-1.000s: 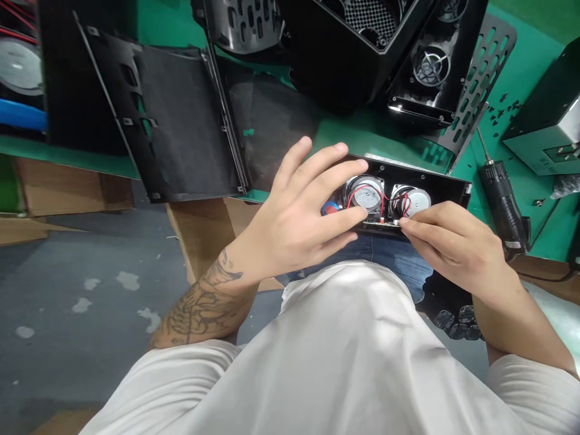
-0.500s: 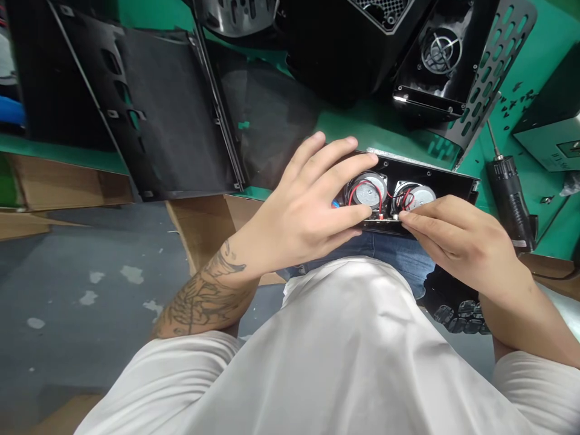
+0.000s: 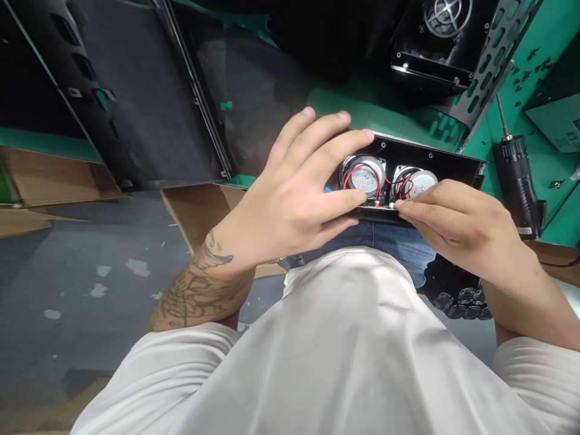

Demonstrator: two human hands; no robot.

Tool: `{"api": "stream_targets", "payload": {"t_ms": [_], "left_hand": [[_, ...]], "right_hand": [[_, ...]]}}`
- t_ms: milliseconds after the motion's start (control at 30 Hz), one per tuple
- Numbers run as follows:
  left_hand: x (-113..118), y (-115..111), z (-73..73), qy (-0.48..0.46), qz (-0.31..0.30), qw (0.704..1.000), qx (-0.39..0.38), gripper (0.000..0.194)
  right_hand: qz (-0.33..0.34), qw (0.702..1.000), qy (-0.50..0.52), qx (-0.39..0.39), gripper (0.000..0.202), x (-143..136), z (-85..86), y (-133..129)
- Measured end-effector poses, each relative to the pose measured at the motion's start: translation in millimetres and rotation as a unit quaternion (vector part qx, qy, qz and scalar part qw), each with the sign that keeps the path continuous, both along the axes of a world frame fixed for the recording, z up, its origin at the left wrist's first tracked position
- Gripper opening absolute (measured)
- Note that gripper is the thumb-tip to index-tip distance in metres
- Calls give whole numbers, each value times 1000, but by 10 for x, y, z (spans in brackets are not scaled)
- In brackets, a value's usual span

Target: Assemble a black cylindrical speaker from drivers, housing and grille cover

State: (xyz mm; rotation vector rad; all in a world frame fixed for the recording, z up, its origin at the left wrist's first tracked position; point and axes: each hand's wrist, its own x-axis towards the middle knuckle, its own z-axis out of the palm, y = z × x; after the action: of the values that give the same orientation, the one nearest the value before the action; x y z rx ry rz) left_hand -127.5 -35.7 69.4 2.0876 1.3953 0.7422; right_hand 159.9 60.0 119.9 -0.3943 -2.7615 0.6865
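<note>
Just right of the frame's centre, an open black rectangular case (image 3: 446, 164) holds two round silver discs (image 3: 364, 179); the left hand (image 3: 296, 193) spreads over its left end, the right hand (image 3: 466, 220), fingertips pressed together, at its lower edge.

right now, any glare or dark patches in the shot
Head view: small glint on the fan panel; head view: the black shape at top centre too dark for detail; head view: left hand and right hand fairly clear, without strong blur.
</note>
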Motion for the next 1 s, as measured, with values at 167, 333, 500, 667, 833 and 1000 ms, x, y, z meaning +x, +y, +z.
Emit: {"api": "stream_targets", "payload": {"t_ms": [167,333,500,667,833,1000], "left_hand": [[-20,34,98,42,-28,998,-26,40],[-41,51,118,57,-42,997,-2,33],[-57,99,147,94,-68,993,-1,33],[-49,134,184,110,-68,991,-20,39],[-16,150,221,97,-57,993,-22,42],[15,182,230,86,-54,994,-31,44]], "right_hand": [[11,1000,-12,-2,21,6,15,8],[21,999,-41,20,23,-10,63,19],[27,998,-42,30,20,-28,83,22],[23,998,-40,30,19,4,57,39],[19,999,-29,-2,17,16,30,42],[28,999,-30,-10,19,-28,40,65]]}}
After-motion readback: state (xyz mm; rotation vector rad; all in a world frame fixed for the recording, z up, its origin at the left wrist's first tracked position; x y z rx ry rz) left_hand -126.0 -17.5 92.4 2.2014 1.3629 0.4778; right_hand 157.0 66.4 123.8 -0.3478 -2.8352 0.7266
